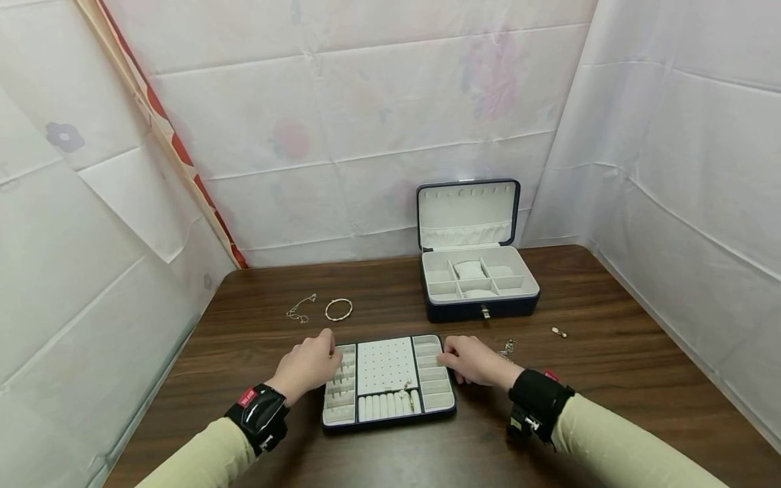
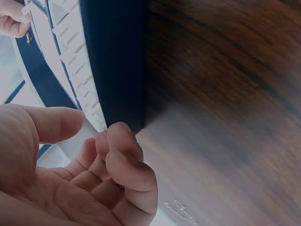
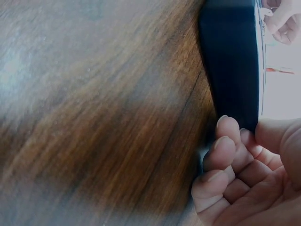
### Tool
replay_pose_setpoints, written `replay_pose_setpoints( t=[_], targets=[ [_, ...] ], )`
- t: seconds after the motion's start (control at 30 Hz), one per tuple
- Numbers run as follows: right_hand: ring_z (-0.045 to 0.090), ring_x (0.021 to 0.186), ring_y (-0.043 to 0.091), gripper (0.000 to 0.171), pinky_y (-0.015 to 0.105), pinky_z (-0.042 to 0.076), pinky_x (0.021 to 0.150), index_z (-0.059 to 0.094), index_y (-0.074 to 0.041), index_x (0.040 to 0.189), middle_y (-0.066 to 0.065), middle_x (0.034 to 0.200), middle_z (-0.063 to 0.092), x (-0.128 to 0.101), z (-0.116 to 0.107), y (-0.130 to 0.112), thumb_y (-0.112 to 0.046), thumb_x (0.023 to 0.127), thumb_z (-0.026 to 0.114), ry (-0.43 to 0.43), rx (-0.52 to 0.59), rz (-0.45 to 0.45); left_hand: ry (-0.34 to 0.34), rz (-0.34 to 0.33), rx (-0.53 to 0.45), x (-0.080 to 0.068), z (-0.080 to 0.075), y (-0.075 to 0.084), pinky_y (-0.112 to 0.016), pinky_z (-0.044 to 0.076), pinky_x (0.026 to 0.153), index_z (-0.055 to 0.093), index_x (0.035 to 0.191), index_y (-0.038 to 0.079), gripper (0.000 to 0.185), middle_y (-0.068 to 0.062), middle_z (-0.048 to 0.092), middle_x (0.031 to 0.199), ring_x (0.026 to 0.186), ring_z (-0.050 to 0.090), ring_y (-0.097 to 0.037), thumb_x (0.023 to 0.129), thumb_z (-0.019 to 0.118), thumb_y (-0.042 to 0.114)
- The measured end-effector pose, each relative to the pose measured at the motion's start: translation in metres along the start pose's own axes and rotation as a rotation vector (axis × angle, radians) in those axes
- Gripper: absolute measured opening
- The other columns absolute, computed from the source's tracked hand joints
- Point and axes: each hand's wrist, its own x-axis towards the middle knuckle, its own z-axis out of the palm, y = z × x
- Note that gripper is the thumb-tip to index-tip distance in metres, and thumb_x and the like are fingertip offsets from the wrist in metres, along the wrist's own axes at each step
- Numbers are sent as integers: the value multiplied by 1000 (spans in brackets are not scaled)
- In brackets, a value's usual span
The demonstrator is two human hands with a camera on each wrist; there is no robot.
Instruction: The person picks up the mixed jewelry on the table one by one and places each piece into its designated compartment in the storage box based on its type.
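A jewelry tray (image 1: 386, 366) with a navy outer wall and white lining lies in front of me. It has side compartments, a pin-holed panel and a row of ring rolls, where small jewelry (image 1: 405, 396) sits. My left hand (image 1: 310, 364) grips the tray's left side near the far corner, thumb over the rim and fingers curled along the outer wall (image 2: 115, 61). On the opposite side, my right hand (image 1: 472, 359) holds the right wall (image 3: 230, 61) the same way, its fingers bent against the outside.
Behind the tray, to the right, a navy jewelry box (image 1: 482, 308) stands with its lid raised and cushions in its compartments. A thin chain (image 1: 299, 310) and a bangle (image 1: 338, 310) lie at the left. Another chain (image 1: 507, 349) and a small earring (image 1: 558, 332) lie right of the tray.
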Motion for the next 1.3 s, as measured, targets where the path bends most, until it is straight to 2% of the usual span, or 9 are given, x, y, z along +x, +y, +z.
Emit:
replay_pose_setpoints(
  t=[0.3,0.63,0.77,0.9,1.0,1.13,1.3],
  targets=[
    [57,51,15,22,30,47,50,57,-12,84,4,60,60,0,-1,0,-22,103,61,-5,5,-1,-43,-19,5,-4,0,-3,-35,39,53,54,93,12,16,-4,53,72,61,52,-20,99,60,25],
    [56,51,16,22,31,46,50,56,-13,84,4,60,60,0,1,2,-22,103,61,-5,-4,2,-28,-14,2,-4,2,-9,-36,39,52,53,96,10,11,-4,53,73,62,53,-21,101,58,18],
    [56,50,16,22,31,46,50,56,-13,83,4,59,60,0,1,1,-22,103,61,1,-10,-6,-39,-40,14,-3,2,-14,-40,43,56,53,95,9,15,-6,56,76,67,55,-24,101,58,22],
    [56,50,16,23,30,46,50,56,-13,83,4,59,60,1,0,0,-22,103,61,-3,-13,-3,-70,-61,35,-3,2,-17,-45,47,61,60,102,4,24,-10,62,85,74,60,-26,101,56,27],
    [56,51,16,22,30,46,51,56,-13,84,4,59,60,1,0,-1,-22,103,61,-9,-16,5,-113,-63,13,-2,3,-19,-42,49,58,65,106,3,28,-10,63,83,66,63,-25,103,52,28],
    [55,51,16,22,30,46,51,57,-14,84,3,59,60,1,-2,1,-22,104,61,-14,-27,5,-170,-59,-85,-1,6,-19,-32,45,47,65,106,2,28,-7,57,69,45,57,-19,106,48,25],
    [55,52,14,22,30,46,51,57,-14,83,2,59,59,2,-4,3,-21,103,62,-14,-54,-31,-205,-69,-165,1,7,-20,-30,43,42,62,107,2,27,-8,55,61,44,56,-20,108,46,24]
  ],
)
